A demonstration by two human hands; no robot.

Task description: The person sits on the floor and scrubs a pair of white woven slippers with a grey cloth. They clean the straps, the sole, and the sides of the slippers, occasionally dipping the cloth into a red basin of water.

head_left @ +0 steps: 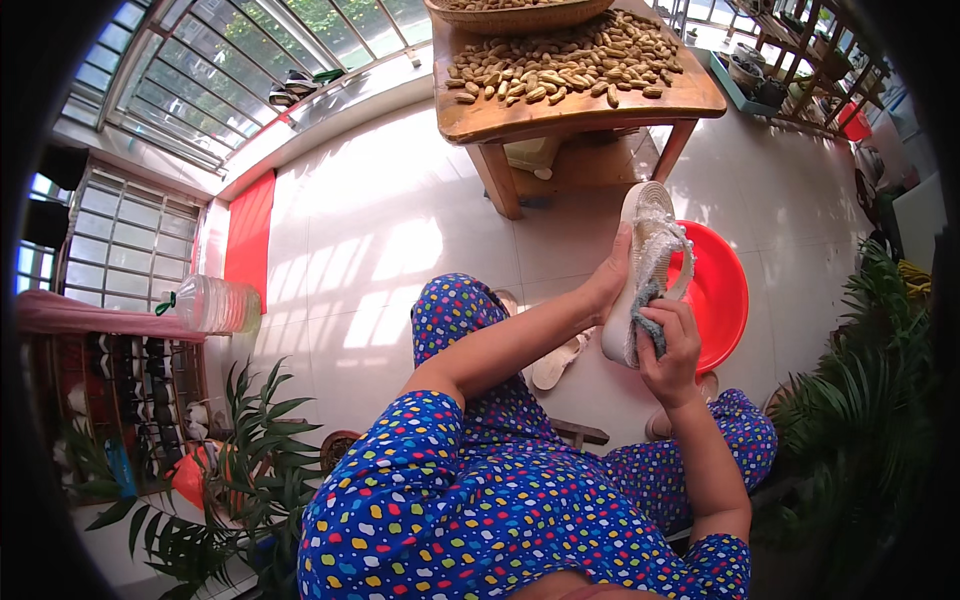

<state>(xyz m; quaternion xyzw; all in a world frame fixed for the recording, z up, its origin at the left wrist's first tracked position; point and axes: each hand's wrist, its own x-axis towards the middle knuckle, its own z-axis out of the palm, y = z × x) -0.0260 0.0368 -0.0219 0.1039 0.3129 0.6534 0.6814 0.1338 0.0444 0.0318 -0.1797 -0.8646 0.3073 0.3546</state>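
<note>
My left hand (616,274) grips a white platform sandal (646,217) by its side, and its straps carry clear or pearly beads. In my right hand (671,345) is a bunched grey-green cloth (651,322), pressed against the heel end of the sandal. The sandal is held up at a slant, its toe pointing away from me. Behind and below it stands a red plastic basin (720,300) on the floor; the sandal and my right hand hide part of it. A second pale sandal (556,366) lies on the tiles below my left forearm.
Ahead, a wooden table (480,124) bears loose peanuts (562,67) and a woven basket (517,19). Potted palms (262,442) grow at left, with more fronds (847,397) at right. A large clear plastic bottle (217,304) sits by the left wall. Barred windows (217,67) line the far left.
</note>
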